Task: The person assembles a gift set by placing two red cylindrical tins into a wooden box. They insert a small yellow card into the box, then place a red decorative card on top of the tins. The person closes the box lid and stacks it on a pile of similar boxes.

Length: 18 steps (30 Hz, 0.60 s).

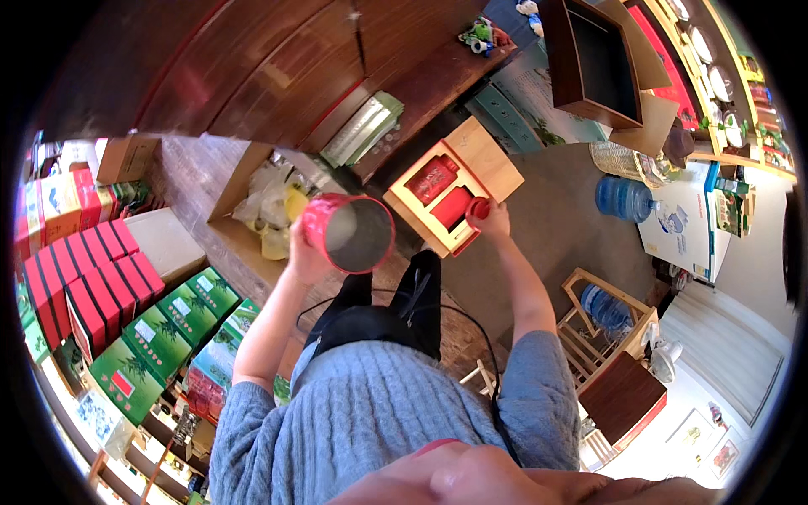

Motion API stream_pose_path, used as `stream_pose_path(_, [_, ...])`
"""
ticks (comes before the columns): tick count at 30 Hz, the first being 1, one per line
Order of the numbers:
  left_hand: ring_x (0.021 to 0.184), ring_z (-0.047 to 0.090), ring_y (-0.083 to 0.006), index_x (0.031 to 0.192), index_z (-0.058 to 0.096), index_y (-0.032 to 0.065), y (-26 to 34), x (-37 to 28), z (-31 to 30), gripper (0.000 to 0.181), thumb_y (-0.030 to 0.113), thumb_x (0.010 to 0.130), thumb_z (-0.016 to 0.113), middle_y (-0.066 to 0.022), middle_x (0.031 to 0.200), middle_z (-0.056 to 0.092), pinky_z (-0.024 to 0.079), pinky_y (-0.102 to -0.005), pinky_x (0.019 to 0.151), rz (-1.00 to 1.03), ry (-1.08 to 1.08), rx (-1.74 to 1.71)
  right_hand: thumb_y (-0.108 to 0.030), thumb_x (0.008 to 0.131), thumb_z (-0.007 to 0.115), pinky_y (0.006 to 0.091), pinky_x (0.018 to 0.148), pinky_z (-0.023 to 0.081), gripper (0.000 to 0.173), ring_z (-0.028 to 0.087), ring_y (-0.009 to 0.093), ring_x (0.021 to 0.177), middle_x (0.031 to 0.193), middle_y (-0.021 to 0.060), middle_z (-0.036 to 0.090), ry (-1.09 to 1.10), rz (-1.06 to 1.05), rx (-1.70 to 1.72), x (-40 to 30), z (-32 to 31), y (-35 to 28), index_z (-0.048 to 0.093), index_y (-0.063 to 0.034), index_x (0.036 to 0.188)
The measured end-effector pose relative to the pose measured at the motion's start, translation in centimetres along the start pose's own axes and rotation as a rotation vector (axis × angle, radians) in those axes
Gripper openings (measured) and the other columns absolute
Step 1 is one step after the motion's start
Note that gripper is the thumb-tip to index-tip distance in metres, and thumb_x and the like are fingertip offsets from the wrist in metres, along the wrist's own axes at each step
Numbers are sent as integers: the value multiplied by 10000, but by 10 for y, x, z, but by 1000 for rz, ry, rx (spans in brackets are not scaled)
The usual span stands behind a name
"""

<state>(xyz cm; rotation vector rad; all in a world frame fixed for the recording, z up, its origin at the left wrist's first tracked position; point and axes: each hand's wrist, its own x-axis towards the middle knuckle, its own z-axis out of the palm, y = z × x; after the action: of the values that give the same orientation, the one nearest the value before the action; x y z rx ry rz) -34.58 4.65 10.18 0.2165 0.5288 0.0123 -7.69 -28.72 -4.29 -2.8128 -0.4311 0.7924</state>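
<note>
My left hand is wrapped around a red cylindrical canister. Its open mouth is turned towards me, showing a grey inside wall and a pale bottom. In my right hand is a small red round cap, over the edge of a gift box with a cream insert. A red patterned jar lies in one compartment of the insert. The compartment beside it shows a plain red surface; I cannot tell whether that is lining or an object. A light wooden board adjoins the box's far side.
A cardboard box with plastic packaging stands beyond my left hand. Green boxes and red boxes are stacked at left. Flat green-silver packs lie by the dark wooden furniture. At right are a blue water bottle and a wooden frame.
</note>
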Motion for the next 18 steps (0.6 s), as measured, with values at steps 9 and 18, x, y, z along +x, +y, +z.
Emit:
stream_pose_path(9, [1175, 502, -274, 1267, 472, 206, -135, 136, -42, 602, 629, 839, 487, -48, 1279, 526, 430, -488, 964, -443, 415, -50, -346, 649, 774, 431, 824, 509, 701, 503, 319, 1110, 1182, 136, 463, -88, -113, -303, 43, 89, 59, 458, -166, 1249])
stream_pose_path(18, [1064, 563, -240, 1233, 510, 189, -230, 231, -92, 594, 639, 850, 442, -45, 1199, 572, 518, -372, 849, -431, 460, -120, -281, 691, 761, 414, 919, 445, 679, 468, 304, 1155, 1244, 130, 465, -92, -304, -404, 50, 81, 80, 461, -150, 1286])
